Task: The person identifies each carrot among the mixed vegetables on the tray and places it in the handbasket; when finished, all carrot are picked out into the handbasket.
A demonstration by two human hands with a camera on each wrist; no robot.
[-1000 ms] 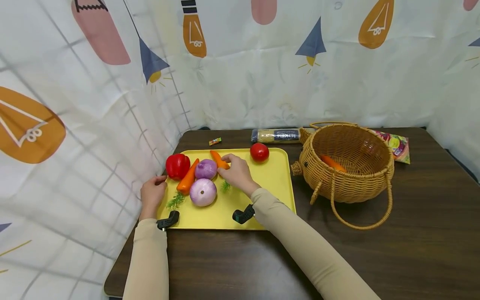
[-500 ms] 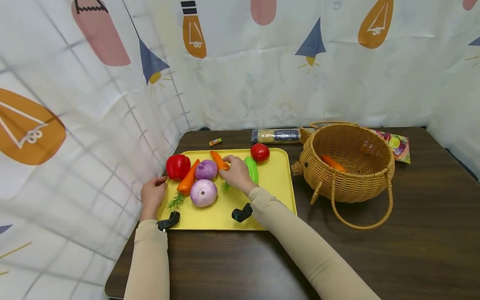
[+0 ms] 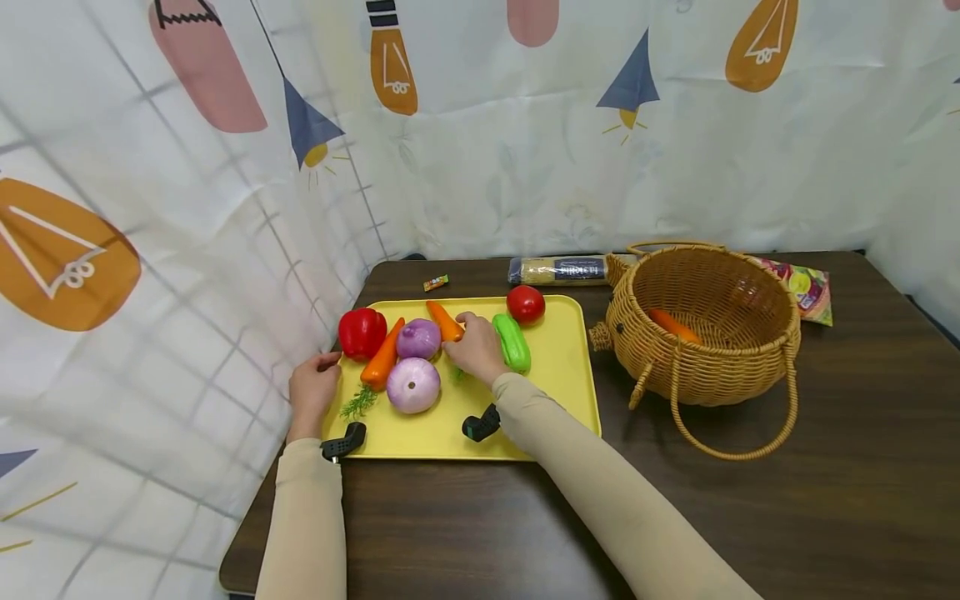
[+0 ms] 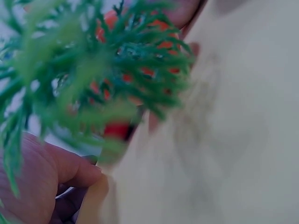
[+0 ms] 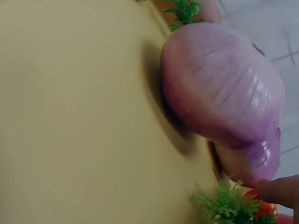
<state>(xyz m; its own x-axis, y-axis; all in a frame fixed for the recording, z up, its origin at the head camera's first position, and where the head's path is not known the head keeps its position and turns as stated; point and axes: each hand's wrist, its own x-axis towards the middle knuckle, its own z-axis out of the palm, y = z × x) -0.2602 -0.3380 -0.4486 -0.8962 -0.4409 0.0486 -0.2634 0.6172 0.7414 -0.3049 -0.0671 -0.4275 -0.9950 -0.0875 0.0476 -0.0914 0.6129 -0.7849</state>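
My left hand grips the left rim of the yellow tray; in the left wrist view its thumb lies along the edge with fingers curled below. Carrot greens partly block that view. On the tray my right hand pinches a carrot, whose greens show under the palm. Left of it lie a small purple onion, a larger pale purple onion, another carrot and a red bell pepper. A bright green pepper and a tomato lie to its right.
Right of the tray stands a pig-shaped wicker basket with a carrot inside. Behind are a pasta packet, a small wrapped candy and a colourful bag. A printed curtain borders the dark table.
A green pepper lies right of my right hand, where bare tray showed one second ago. Both hands keep nearly the same places. The head view has shifted slightly.
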